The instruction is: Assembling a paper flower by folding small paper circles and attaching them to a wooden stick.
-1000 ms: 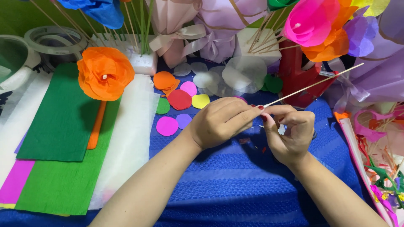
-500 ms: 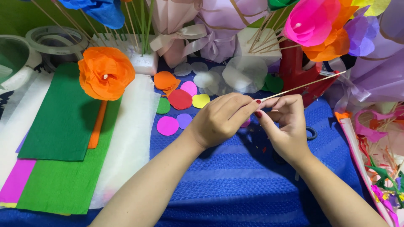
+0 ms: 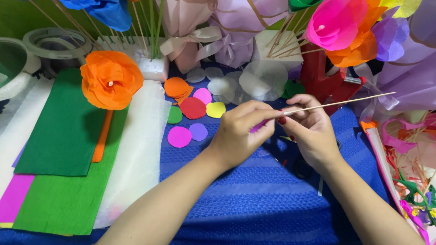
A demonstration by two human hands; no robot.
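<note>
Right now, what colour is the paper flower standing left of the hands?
Orange: the paper flower has ruffled orange petals round a pale centre, seen in the head view.

A thin, pale wooden stick (image 3: 338, 103), like a skewer, is held in the air above a blue textured cloth. It slants gently upward from its near end at the middle of the scene to its far tip at the upper right. The near end is pinched between the fingertips of both hands, and the rest of its length pokes out bare to the right. A small piece of bright pink-purple crepe paper (image 3: 259, 125) sits at that pinched end, just below the stick; only a narrow sliver shows between the fingers, the rest being hidden, so its full shape cannot be told.
</note>
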